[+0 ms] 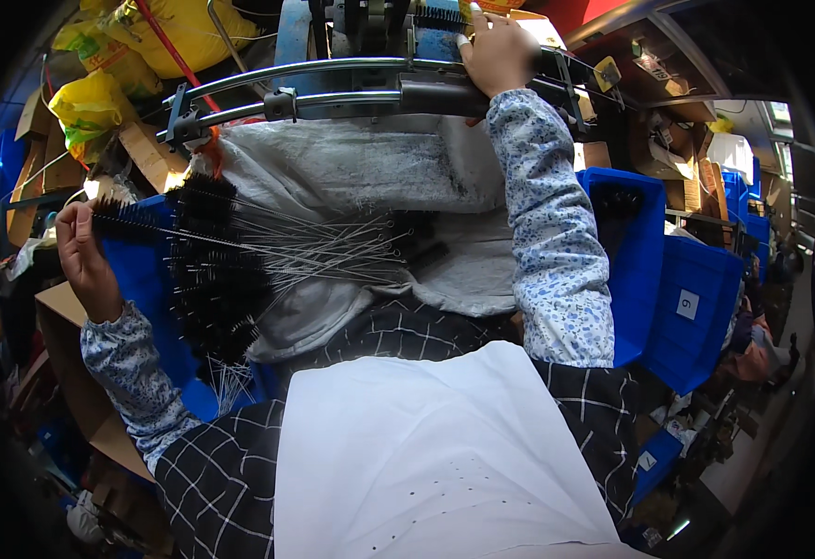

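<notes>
- The left hand (81,256) is at the far left, fingers clenched around the end of one black bottle brush (133,222), which it holds level, its wire stem pointing right toward the heap.
- The right hand (499,51) is up at the far edge, fingers curled over the dark bar of the machine (361,79), resting on it or gripping it; which of the two I cannot tell.
- A heap of brushes (240,270), black bristle heads to the left and thin wire stems fanned to the right, lies on a grey cloth sack (352,168) across the lap.
- Judging by how things lie, the work is well short of done: one brush is lifted out, and the many others are not yet taken from the heap. Where handled brushes go is not shown.
- A blue bin (636,270) stands just right of the right sleeve, with more blue bins beyond it.
- Room is tight: the machine's curved metal rails cross the far side, the bin wall hems in the right forearm, and cardboard and yellow bags (100,102) crowd the far left. The clearest open way runs between the heap and the rails.
</notes>
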`<state>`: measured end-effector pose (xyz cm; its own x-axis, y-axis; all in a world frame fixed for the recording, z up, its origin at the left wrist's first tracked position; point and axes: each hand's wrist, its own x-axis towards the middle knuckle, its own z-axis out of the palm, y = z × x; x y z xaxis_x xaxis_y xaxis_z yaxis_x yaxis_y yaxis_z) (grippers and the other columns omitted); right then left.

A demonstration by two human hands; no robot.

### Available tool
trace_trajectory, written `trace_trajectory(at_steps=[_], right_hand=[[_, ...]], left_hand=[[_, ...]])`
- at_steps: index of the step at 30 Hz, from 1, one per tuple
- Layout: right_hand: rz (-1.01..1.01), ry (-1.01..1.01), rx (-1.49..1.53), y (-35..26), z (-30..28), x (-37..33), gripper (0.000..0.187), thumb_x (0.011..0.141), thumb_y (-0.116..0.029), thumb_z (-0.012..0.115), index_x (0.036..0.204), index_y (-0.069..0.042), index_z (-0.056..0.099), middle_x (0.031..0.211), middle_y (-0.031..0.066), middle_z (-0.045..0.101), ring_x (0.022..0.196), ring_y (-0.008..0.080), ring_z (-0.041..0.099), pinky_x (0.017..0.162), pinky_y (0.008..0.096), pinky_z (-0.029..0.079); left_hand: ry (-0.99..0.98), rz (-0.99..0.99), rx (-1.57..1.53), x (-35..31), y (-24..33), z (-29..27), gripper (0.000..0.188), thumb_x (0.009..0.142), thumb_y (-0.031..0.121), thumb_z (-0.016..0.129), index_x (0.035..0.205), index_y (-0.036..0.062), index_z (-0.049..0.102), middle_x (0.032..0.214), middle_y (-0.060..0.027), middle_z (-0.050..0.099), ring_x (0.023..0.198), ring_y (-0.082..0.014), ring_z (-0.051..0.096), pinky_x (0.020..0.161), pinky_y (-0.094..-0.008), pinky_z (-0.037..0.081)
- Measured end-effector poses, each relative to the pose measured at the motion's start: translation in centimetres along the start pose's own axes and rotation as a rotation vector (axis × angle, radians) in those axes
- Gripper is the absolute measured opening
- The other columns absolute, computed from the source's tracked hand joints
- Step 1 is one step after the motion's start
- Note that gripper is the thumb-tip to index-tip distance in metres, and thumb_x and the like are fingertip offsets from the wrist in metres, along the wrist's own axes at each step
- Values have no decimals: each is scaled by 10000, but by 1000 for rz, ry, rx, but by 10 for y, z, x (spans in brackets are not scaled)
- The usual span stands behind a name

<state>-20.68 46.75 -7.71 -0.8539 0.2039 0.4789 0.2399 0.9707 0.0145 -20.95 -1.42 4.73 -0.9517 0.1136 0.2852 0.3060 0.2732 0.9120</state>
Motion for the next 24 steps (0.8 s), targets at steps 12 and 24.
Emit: trace_trajectory(at_steps=[12,24], right_hand=[[211,-62,286,-22,-6,-5,363,729,-173,542,1070,-50,524,1003,127,550,922,268,532,788,431,372],[218,-103,318,-69,-12,8,315,737,-139,522,1029,-21,525,974,132,546,908,280,527,780,444,381]], left_hand=[[395,791,1361,38,31,-90,283,705,-1,567,980,-18,504,953,-156,543,889,-283,545,782,-310,444],[533,162,-319,17,34,-82,313,851,199,429,1040,-44,488,1005,-165,538,933,-247,531,839,-347,433]])
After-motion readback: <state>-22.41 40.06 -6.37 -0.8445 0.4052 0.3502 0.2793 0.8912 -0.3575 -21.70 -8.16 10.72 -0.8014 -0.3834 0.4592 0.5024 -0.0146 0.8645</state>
